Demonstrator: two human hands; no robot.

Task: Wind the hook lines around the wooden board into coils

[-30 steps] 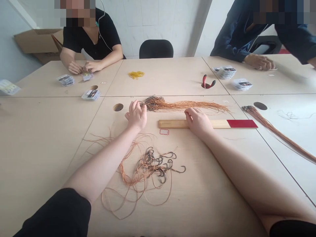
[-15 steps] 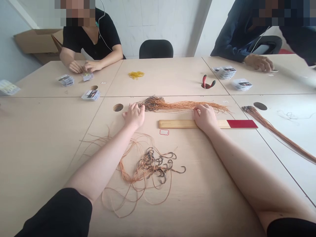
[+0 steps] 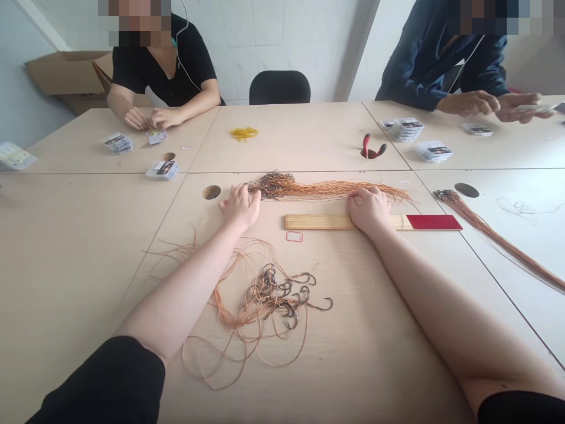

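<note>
A bundle of fishing hooks tied to orange lines (image 3: 322,188) lies across the table, its dark hooks heaped at the left end. My left hand (image 3: 242,206) rests beside that heap, fingers apart, with the tips at its edge. Over toward the bundle's right part, my right hand (image 3: 371,211) has its fingers curled at the orange lines; its fingertips are partly hidden. The wrist passes over a wooden strip with a red end (image 3: 318,222). Nearer to me, between my forearms, is a loose tangle of hooks and orange lines (image 3: 273,300).
Another hook bundle (image 3: 498,232) lies at the right. Red-handled pliers (image 3: 373,147) stand in a table hole. Yellow bands (image 3: 244,134) and stacked plastic cases (image 3: 406,129) sit farther back. Two people work across the table, one at left (image 3: 168,70), one at right (image 3: 424,70).
My left hand stays put and my right hand barely shifts. Across the table, the person at right now has both hands raised, one holding a flat item; a case shows on the table there.
</note>
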